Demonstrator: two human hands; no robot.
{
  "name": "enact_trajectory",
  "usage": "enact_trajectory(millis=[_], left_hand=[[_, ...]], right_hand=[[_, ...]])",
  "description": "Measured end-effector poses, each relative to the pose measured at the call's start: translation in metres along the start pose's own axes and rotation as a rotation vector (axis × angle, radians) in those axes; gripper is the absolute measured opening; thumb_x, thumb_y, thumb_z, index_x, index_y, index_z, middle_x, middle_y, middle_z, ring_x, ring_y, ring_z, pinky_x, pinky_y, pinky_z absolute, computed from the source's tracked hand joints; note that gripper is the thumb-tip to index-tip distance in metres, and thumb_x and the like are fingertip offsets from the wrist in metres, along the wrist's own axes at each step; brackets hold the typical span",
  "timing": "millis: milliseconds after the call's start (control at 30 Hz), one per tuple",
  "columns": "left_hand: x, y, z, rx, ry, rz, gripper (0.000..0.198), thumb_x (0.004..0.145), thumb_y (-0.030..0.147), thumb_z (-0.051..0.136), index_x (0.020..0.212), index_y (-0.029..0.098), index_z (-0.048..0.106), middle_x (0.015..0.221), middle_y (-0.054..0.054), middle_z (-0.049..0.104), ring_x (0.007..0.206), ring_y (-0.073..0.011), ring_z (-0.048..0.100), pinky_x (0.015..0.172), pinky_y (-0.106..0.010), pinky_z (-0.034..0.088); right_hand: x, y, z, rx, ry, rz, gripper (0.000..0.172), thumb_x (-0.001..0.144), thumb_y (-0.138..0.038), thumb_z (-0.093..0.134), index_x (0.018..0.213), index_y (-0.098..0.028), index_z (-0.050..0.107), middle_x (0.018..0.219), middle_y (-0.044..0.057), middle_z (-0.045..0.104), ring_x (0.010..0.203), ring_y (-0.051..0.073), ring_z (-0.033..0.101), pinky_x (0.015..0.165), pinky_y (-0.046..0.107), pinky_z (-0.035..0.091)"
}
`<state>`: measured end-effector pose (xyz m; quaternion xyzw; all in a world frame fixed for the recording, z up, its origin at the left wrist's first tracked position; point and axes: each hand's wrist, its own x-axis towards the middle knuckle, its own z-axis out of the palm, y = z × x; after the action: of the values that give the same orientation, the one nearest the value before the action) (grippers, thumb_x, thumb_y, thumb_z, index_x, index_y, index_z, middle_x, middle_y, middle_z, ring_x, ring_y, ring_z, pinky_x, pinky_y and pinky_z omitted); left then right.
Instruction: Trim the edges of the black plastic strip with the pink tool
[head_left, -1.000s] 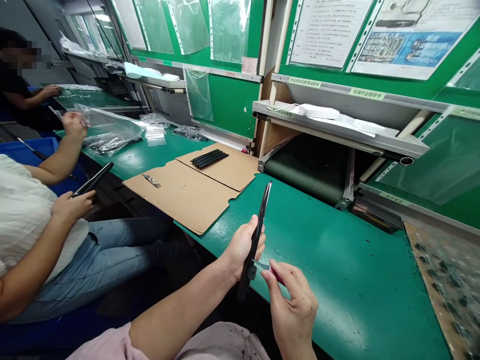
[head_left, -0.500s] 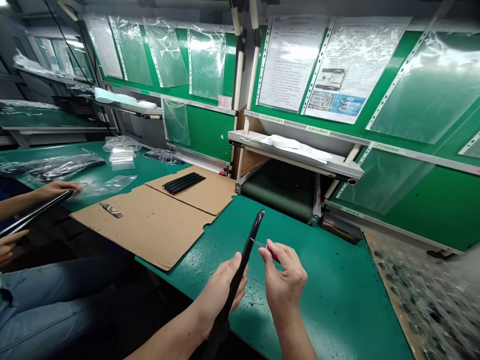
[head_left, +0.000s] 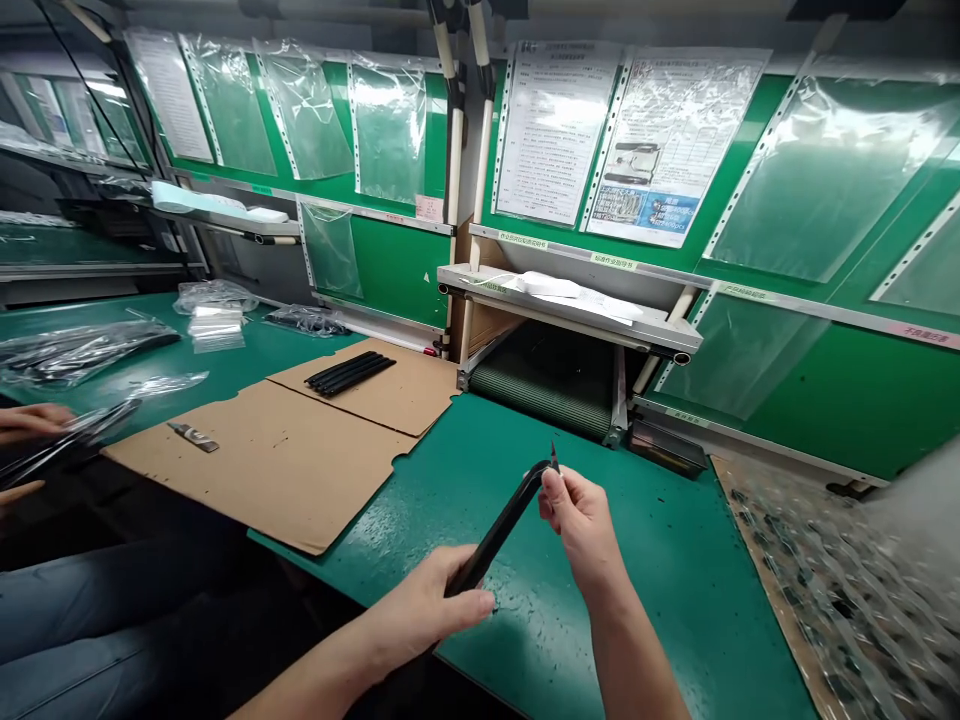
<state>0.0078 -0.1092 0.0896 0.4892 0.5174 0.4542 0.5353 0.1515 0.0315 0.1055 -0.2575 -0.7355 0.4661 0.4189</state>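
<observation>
My left hand (head_left: 431, 608) is closed round the lower end of a long black plastic strip (head_left: 502, 528), which slants up and to the right over the green bench (head_left: 675, 570). My right hand (head_left: 581, 518) is pinched on a small blade (head_left: 554, 459) whose tip pokes up at the strip's upper end. Both hands hover low over the bench's near edge.
Brown cardboard sheets (head_left: 300, 450) lie to the left with several black strips (head_left: 350, 372) and a small metal blade (head_left: 193, 436) on them. A conveyor belt (head_left: 551, 385) runs under a shelf (head_left: 570, 305) ahead. A bagged tray (head_left: 832, 590) lies at the right. A co-worker's hands (head_left: 30, 425) hold a strip at far left.
My right hand has slid the blade up from the strip's middle to its top end. The strip has tilted lower. The view has turned right, so the co-worker is mostly out of sight.
</observation>
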Motion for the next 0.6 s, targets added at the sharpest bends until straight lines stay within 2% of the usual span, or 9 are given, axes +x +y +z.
enact_trajectory(millis=[67,133,200,300,467,600], left_hand=[[0.003,0.005,-0.007,0.237,0.09,0.045,0.022,0.079,0.027,0.059,0.069,0.02,0.04,0.064,0.004,0.035,0.057,-0.0108,0.031,0.052,-0.025,0.022],[0.008,0.008,-0.015,0.394,0.116,0.076,0.015,0.073,0.017,0.053,0.069,0.02,0.04,0.065,0.003,0.037,0.056,-0.0114,0.032,0.051,-0.026,0.021],[0.012,0.01,-0.024,0.498,0.055,0.096,0.015,0.067,0.012,0.05,0.069,0.021,0.038,0.063,0.004,0.037,0.052,-0.0112,0.031,0.049,-0.026,0.02],[0.015,0.01,-0.036,0.644,-0.042,0.143,0.019,0.061,0.007,0.047,0.068,0.021,0.036,0.061,0.005,0.039,0.052,-0.0107,0.034,0.048,-0.026,0.02],[0.019,0.006,-0.038,0.867,0.016,0.352,0.024,0.063,0.004,0.05,0.068,0.02,0.034,0.065,0.005,0.045,0.057,-0.0103,0.039,0.051,-0.026,0.022],[0.028,0.005,-0.041,1.018,0.058,0.593,0.024,0.07,0.003,0.05,0.068,0.02,0.033,0.065,0.002,0.046,0.058,-0.012,0.043,0.053,-0.028,0.023]], right_hand=[[-0.013,-0.007,0.003,0.061,-0.076,0.01,0.044,0.091,-0.056,0.056,0.067,-0.02,0.048,0.056,-0.005,0.035,0.051,0.01,0.028,0.045,0.025,0.026],[-0.023,-0.012,0.001,0.111,-0.089,0.025,0.038,0.091,-0.054,0.059,0.075,-0.02,0.051,0.059,-0.006,0.03,0.052,0.01,0.024,0.045,0.025,0.023],[-0.029,-0.016,-0.004,0.142,-0.036,0.051,0.032,0.091,-0.052,0.06,0.091,-0.019,0.057,0.062,-0.006,0.032,0.053,0.01,0.024,0.045,0.025,0.022],[-0.036,-0.015,-0.011,0.138,-0.01,0.078,0.036,0.088,-0.048,0.066,0.111,-0.021,0.061,0.063,-0.006,0.036,0.054,0.01,0.027,0.046,0.025,0.023],[-0.049,-0.009,-0.001,0.063,-0.125,0.009,0.032,0.082,-0.045,0.075,0.102,-0.022,0.066,0.058,-0.007,0.036,0.052,0.011,0.031,0.048,0.024,0.029],[-0.051,-0.018,0.007,-0.237,-0.238,-0.126,0.034,0.083,-0.051,0.072,0.095,-0.022,0.058,0.071,-0.003,0.049,0.061,0.013,0.041,0.055,0.026,0.034]])
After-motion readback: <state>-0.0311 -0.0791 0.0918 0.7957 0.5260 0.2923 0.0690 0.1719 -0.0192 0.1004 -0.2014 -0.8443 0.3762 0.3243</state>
